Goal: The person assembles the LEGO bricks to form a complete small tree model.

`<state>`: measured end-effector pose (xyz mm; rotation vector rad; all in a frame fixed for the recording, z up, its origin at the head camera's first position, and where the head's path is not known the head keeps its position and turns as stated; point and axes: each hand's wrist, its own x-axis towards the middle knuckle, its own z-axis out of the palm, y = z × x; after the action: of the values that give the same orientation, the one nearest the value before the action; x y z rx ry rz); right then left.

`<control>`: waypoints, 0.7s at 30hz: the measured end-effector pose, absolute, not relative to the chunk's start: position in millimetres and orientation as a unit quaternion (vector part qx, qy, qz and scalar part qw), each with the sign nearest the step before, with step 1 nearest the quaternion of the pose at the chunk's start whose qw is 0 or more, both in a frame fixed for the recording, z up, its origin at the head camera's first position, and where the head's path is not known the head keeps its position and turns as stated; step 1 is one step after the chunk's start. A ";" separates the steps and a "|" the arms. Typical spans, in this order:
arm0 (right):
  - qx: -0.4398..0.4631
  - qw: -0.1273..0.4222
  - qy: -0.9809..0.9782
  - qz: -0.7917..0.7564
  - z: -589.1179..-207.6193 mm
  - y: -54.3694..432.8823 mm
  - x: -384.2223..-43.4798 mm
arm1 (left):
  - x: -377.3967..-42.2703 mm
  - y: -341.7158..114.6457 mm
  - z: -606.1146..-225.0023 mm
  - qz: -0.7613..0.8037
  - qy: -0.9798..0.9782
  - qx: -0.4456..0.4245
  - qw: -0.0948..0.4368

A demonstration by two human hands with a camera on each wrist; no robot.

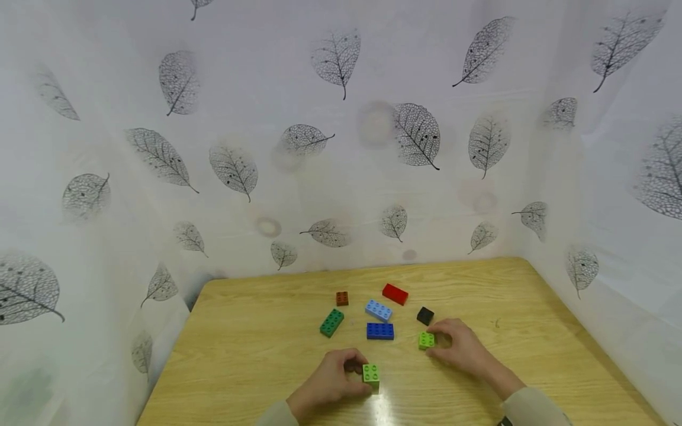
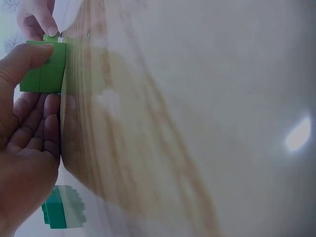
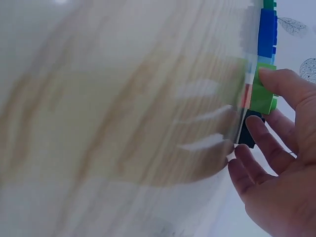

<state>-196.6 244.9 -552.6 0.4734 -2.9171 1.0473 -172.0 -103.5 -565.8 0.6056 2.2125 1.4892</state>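
Note:
Near the front of the table, my left hand (image 1: 337,377) holds a lime green block (image 1: 370,374) with four studs on top between thumb and fingers. A seam across the side of this green block (image 2: 43,66) shows in the left wrist view, as of two bricks stacked. Further right and back, my right hand (image 1: 459,346) pinches a smaller lime green brick (image 1: 426,340), thumb on the near side. In the right wrist view the thumb lies against that green brick (image 3: 262,94), the other fingers spread loosely. A black brick (image 1: 425,316) sits just behind it.
Beyond the hands lie a dark blue brick (image 1: 380,331), a light blue brick (image 1: 378,310), a red brick (image 1: 395,294), a dark green brick (image 1: 332,322) and a small brown brick (image 1: 342,298). A leaf-patterned curtain (image 1: 341,177) hangs around the wooden table (image 1: 240,343).

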 end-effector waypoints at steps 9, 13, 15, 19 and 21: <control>0.147 -0.027 -0.923 0.355 -539.7 231.0 -191.2 | -172.2 -102.9 -564.1 0.536 0.791 0.211 0.206; 0.165 -0.022 -0.916 0.365 -534.3 225.3 -190.1 | -172.8 -102.6 -562.8 0.537 0.791 0.210 0.207; 0.174 -0.025 -0.911 0.372 -531.5 222.2 -189.3 | -172.8 -102.4 -562.3 0.536 0.792 0.208 0.207; 0.188 -0.029 -0.904 0.383 -527.3 214.7 -186.5 | -172.5 -102.1 -562.1 0.532 0.795 0.202 0.207; 0.202 -0.025 -0.903 0.379 -525.5 210.7 -184.8 | -172.2 -102.0 -562.6 0.530 0.797 0.203 0.205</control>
<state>-184.8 210.7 -525.5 0.6434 -2.8821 1.2114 -172.2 -102.0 -562.6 0.5656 2.2225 1.4777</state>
